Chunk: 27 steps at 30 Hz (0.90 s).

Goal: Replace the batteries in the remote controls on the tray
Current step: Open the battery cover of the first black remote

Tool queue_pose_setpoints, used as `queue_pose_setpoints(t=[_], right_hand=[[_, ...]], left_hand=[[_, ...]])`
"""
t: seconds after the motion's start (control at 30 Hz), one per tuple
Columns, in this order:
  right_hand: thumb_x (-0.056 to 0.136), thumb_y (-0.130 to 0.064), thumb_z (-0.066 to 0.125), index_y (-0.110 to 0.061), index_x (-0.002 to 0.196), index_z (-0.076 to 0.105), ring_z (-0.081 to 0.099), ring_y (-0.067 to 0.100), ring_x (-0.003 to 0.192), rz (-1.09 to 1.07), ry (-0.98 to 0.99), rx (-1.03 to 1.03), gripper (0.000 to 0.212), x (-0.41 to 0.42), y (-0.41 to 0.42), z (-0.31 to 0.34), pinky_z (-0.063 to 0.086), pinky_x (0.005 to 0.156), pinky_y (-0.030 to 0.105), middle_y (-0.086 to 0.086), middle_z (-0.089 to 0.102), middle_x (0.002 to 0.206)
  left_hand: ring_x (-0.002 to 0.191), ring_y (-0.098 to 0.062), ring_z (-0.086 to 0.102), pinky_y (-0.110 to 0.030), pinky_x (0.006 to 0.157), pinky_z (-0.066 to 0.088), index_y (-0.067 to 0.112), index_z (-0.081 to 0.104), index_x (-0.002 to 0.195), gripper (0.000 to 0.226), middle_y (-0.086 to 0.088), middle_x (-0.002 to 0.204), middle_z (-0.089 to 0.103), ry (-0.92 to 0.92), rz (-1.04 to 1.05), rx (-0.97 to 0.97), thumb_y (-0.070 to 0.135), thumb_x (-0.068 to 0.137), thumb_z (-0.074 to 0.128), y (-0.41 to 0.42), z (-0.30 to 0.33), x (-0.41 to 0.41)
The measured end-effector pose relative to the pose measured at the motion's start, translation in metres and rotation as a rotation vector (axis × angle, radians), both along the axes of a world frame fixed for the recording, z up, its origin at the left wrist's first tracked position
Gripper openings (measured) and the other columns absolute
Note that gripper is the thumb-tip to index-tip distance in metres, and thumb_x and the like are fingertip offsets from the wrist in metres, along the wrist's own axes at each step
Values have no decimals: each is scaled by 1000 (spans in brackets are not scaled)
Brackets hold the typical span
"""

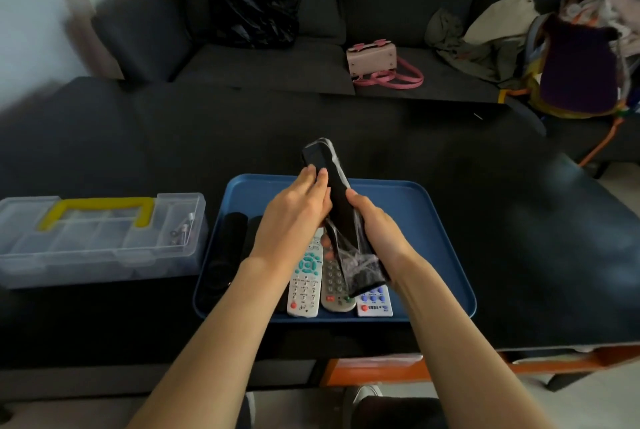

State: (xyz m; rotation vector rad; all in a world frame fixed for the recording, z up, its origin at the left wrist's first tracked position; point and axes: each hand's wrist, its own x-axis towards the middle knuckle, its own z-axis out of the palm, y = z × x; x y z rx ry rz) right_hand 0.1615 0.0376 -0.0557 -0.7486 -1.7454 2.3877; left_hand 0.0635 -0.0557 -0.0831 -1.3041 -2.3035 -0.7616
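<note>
A black remote (337, 196) wrapped in clear plastic film is held tilted above the blue tray (433, 220). My left hand (294, 217) grips its upper part, with fingertips on its back near the top. My right hand (379, 231) holds its lower half from the right side. Loose film bunches at the remote's lower end. On the tray lie a white remote (304, 283) with teal buttons, a grey remote (334, 290), a small white remote (375, 304) with blue buttons, and black remotes (228, 248) at the left.
A clear plastic organiser box (100, 238) with a yellow handle sits left of the tray on the dark table (519, 220). Behind the table is a dark sofa (263, 68) with a black bag (252, 16), a pink handbag (374, 59) and clothes (485, 37).
</note>
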Motion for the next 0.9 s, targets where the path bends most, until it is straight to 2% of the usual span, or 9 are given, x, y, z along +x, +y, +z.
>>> queue_pose_setpoints(t=[0.13,0.33,0.43,0.53,0.63,0.73,0.8,0.9], right_hand=[[100,-38,38,-9,95,58,61,16,54,10,5,-8,35,0,-1,2,53,49,23,5,69,63],[100,-39,37,-10,98,58,61,18,57,21,-9,-10,36,-3,-2,1,53,51,26,5,69,65],[100,-39,37,-11,99,58,61,16,58,24,-9,14,35,-3,-2,-1,52,52,27,4,69,67],[100,-38,37,-12,104,59,61,17,60,28,-1,8,35,-5,-4,-3,54,58,31,9,71,81],[101,-38,36,-13,111,56,65,19,63,-4,-4,-24,33,-5,-1,-6,56,63,34,13,73,92],[102,-36,33,-12,120,51,70,27,77,-58,15,-172,35,-4,4,-5,59,65,35,18,72,100],[102,-35,29,-10,127,47,71,29,86,-63,39,-251,39,-5,5,-4,59,67,36,19,71,105],[102,-35,27,-10,125,49,71,28,83,-45,40,-297,40,-6,4,-4,59,68,35,21,70,106]], left_hand=[[84,-29,70,-40,62,60,-6,62,112,43,-24,108,66,-50,-25,80,22,89,39,-3,3,-1],[89,-24,68,-33,70,56,11,58,124,43,-13,112,64,-80,-50,167,25,89,38,-8,5,-2],[96,-24,65,-30,77,53,8,60,119,31,-13,113,63,-118,-40,219,18,91,53,-6,5,-3],[93,-20,66,-22,77,49,6,62,115,28,-11,106,66,-129,-30,245,13,87,63,-3,6,-2],[70,-6,63,-14,63,50,6,65,107,20,-1,82,65,-281,75,429,5,88,59,-6,9,-4],[72,-9,66,-16,62,54,3,67,102,17,-4,89,65,-573,244,670,3,90,54,-11,14,-19],[73,-12,65,-14,59,54,3,67,101,17,-9,96,65,-710,313,551,3,91,52,-8,8,-33],[77,-15,62,-19,64,52,1,66,96,15,-13,102,64,-762,356,341,4,91,52,4,-4,-48]])
